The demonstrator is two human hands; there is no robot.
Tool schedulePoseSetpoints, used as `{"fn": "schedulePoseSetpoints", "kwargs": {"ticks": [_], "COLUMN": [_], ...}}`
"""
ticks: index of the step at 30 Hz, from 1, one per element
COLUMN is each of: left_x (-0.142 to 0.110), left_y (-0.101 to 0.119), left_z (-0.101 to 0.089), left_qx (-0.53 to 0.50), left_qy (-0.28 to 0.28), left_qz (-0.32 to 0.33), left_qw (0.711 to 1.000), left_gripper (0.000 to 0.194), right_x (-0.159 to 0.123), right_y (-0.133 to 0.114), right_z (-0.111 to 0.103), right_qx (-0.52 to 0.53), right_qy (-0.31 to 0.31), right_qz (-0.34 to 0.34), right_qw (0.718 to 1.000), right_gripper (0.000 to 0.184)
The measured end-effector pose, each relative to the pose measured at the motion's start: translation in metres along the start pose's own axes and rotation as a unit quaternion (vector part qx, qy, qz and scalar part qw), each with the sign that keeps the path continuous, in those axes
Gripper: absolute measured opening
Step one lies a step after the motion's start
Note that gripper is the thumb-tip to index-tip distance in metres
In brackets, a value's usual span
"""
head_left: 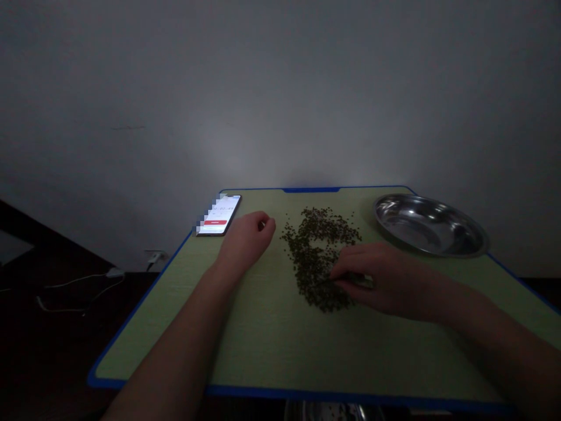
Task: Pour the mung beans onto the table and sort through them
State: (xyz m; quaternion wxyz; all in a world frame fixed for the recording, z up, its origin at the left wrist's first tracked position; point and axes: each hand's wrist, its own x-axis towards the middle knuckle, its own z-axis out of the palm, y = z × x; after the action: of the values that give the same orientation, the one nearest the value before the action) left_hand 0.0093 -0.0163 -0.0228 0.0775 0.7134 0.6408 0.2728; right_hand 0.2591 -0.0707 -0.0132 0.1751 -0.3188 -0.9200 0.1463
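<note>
A loose layer of small dark green-brown beans or seeds (307, 257) lies spread over the middle of the light green table (263, 351), with a bare gap in its centre. My right hand (372, 275) reaches over the right side of the layer. Its thumb and fingers come together in a pinch among the seeds, and what is between the tips is too dark and small to name. To the left of the seeds, my left hand (249, 237) rests on the table with its fingers curled in, apart from them. Whether anything is inside that hand is hidden.
A phone (217, 216) with a lit screen lies beyond my left hand. At the back right stands a shiny metal bowl (432, 225). Part of another metal vessel (333, 411) shows below the table's front edge. Cables (92, 280) lie left of the table; a wall (307, 93) rises behind.
</note>
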Motion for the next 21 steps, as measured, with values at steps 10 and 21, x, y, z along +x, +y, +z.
{"fn": "schedulePoseSetpoints", "kwargs": {"ticks": [10, 21], "left_x": [-0.0006, -0.0001], "left_y": [-0.0003, 0.0017], "left_z": [0.0003, -0.0005], "left_qx": [-0.007, 0.002], "left_qy": [0.0, -0.009], "left_qz": [0.012, 0.003], "left_qw": [1.0, 1.0], "left_gripper": [0.025, 0.026], "right_x": [0.001, -0.003], "right_y": [-0.0068, -0.0089], "right_z": [-0.0013, -0.0023], "right_qx": [0.028, 0.068], "right_qy": [-0.031, -0.066], "right_qz": [0.003, 0.012], "right_qw": [0.999, 0.995], "right_gripper": [0.01, 0.01]}}
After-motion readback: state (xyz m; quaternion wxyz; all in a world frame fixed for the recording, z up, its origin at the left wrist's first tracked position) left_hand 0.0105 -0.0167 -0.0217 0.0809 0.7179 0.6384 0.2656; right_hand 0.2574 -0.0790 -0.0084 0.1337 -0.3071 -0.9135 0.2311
